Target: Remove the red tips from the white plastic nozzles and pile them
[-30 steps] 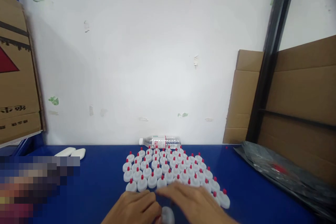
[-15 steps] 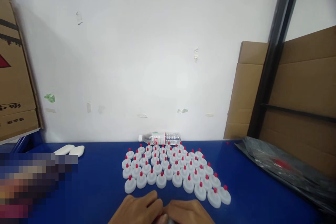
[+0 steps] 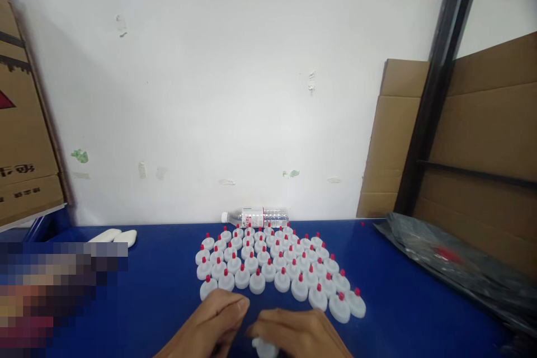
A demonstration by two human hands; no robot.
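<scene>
Far L: 2 white pads [image 3: 131,238]. My L hand [image 3: 213,320]: fingers curled, can't tell if holding anything. Mid: approx. 45–50 red-tipped bottles [image 3: 257,284], back rows overlap, no exact count; 1 clear bottle [image 3: 255,217] lying behind. My R hand [image 3: 302,331] grips 1 white bottle [image 3: 265,349], low centre, no red tip visible. Step, I'd say: handling that 1; next move prob. calls for a steady R grip. Far R: 1 dark plastic bundle [image 3: 423,247].

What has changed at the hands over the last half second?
The left hand has drawn left, away from the right hand, which holds a small white container, now more exposed. The red-capped containers and the clear bottle behind them stayed put.
</scene>
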